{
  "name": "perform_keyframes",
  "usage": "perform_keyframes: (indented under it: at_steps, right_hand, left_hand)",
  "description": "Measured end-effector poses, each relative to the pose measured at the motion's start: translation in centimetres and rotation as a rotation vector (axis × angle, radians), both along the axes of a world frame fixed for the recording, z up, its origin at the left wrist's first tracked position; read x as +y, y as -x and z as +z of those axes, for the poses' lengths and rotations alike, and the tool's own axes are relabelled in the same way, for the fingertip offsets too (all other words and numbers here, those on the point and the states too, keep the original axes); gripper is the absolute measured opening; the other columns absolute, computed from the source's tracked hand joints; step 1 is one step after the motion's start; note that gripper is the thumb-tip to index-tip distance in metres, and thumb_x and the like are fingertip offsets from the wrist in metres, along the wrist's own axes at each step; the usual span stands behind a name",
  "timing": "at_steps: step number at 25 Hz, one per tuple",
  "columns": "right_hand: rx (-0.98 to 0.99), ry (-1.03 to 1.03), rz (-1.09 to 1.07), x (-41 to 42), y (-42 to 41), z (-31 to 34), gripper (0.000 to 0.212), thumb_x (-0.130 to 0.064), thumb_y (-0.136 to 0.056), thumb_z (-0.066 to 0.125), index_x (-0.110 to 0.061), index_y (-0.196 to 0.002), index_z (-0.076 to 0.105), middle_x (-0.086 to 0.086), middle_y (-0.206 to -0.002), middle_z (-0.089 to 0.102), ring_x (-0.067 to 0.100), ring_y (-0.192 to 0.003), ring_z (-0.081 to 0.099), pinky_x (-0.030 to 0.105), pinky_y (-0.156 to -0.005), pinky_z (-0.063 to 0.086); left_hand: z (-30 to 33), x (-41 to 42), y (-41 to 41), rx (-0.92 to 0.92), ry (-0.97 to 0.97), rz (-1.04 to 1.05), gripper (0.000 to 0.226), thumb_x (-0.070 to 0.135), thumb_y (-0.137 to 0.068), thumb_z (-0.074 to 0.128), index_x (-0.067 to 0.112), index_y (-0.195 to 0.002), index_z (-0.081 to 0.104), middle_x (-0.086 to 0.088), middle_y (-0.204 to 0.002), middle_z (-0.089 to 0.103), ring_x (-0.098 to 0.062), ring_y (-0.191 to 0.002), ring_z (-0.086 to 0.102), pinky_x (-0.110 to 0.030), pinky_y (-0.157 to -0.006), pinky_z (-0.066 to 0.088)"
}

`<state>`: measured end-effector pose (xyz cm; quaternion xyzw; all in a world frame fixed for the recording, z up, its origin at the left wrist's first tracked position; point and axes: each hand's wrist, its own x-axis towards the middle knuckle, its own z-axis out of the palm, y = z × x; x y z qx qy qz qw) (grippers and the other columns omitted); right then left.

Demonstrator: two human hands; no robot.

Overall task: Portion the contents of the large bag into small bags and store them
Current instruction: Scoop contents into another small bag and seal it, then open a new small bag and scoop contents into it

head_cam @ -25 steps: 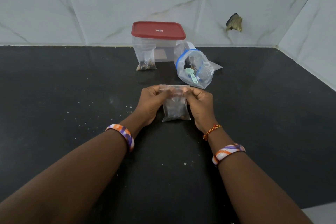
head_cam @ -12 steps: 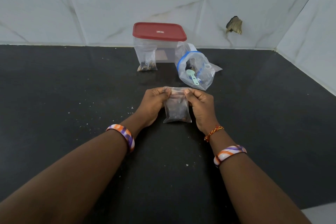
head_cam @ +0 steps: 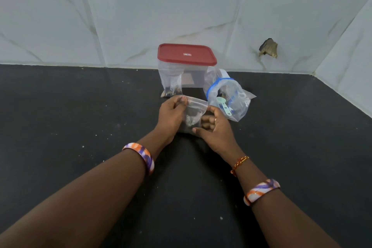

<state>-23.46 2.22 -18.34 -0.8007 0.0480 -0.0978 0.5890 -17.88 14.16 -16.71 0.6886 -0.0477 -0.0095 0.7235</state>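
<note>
While the small clear zip-top plastic bag with dark contents at its bottom sat between both hands above the black speckled countertop, the left hand pinched its top left corner between thumb and fingertips. The right hand cupped the bag's right side and lower edge, thumb under the bottom, fingers loosely curled behind the plastic; a ring showed on one finger. The bag stood roughly upright, top edge tilted down to the right. Could not tell whether its zip was closed.

Just behind the hands, a clear rectangular plastic container with a red lid stood against the white marble-pattern tiled wall. A second small clear bag holding dark pieces leaned against the container's front left side. To the container's right, near the right hand but apart from it, lay the large clear plastic bag with a blue zip rim, mouth open toward the camera, with a mint-green plastic measuring scoop poking out.

Each forearm wore an orange, white and purple bangle; the right wrist also had a red-and-yellow thread band. A dark chipped hole marked the wall at right.
</note>
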Motion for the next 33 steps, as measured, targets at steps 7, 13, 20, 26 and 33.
perform_keyframes:
  at_steps: [7, 13, 20, 26, 33]
  right_hand:
    - [-0.159, 0.205, -0.134, 4.4, -8.0, 0.1, 0.038, 0.01, -0.072, 0.065, -0.019, -0.083, 0.044, -0.002, -0.079, 0.056, 0.017, -0.077, 0.062, 0.021, -0.07, 0.053]
    - [-0.215, 0.395, -0.239, 4.6, -11.3, 0.0, 0.018, 0.011, -0.077, 0.051, -0.002, -0.082, 0.062, 0.013, -0.085, 0.064, 0.025, -0.084, 0.059, 0.033, -0.076, 0.05]
    - [-0.257, 0.4, -0.205, 1.5, -7.3, -0.1, 0.025, 0.011, -0.081, 0.05, -0.001, -0.096, 0.065, 0.01, -0.096, 0.064, 0.012, -0.087, 0.055, 0.004, -0.072, 0.04]
    - [-0.327, 0.419, -0.191, -3.6, -2.0, 0.9, 0.012, 0.006, -0.076, 0.057, -0.002, -0.071, 0.064, -0.001, -0.065, 0.053, 0.004, -0.066, 0.048, 0.016, -0.059, 0.038]
    - [-0.292, 0.496, -0.527, -10.9, 1.8, -0.1, 0.013, 0.0, -0.073, 0.057, -0.007, -0.063, 0.06, -0.001, -0.059, 0.054, 0.01, -0.059, 0.046, 0.023, -0.057, 0.037]
  left_hand:
    - [0.2, 3.0, -5.3, -0.038, -0.419, 0.434, 0.043, 0.016, -0.086, 0.062, 0.013, -0.126, 0.049, -0.007, -0.127, 0.05, -0.019, -0.117, 0.048, -0.026, -0.098, 0.039]
    - [-0.8, 3.4, -5.3, -0.198, -0.596, 0.236, 0.028, -0.004, -0.085, 0.05, 0.006, -0.108, 0.062, -0.009, -0.108, 0.063, -0.01, -0.089, 0.054, -0.017, -0.079, 0.042]
    - [0.9, 0.6, -3.0, -0.369, -0.582, 0.151, 0.027, -0.009, -0.081, 0.049, 0.005, -0.095, 0.067, -0.004, -0.094, 0.066, -0.011, -0.086, 0.058, -0.019, -0.078, 0.045]
    - [2.9, -4.7, 1.0, -0.531, -0.567, -0.129, 0.019, -0.007, -0.075, 0.053, 0.006, -0.071, 0.066, -0.002, -0.073, 0.064, -0.014, -0.07, 0.057, -0.023, -0.069, 0.045]
    - [3.3, -11.9, 3.4, -0.402, -0.537, -0.489, 0.025, -0.009, -0.084, 0.046, 0.001, -0.097, 0.064, -0.011, -0.1, 0.068, -0.012, -0.083, 0.059, -0.008, -0.072, 0.043]
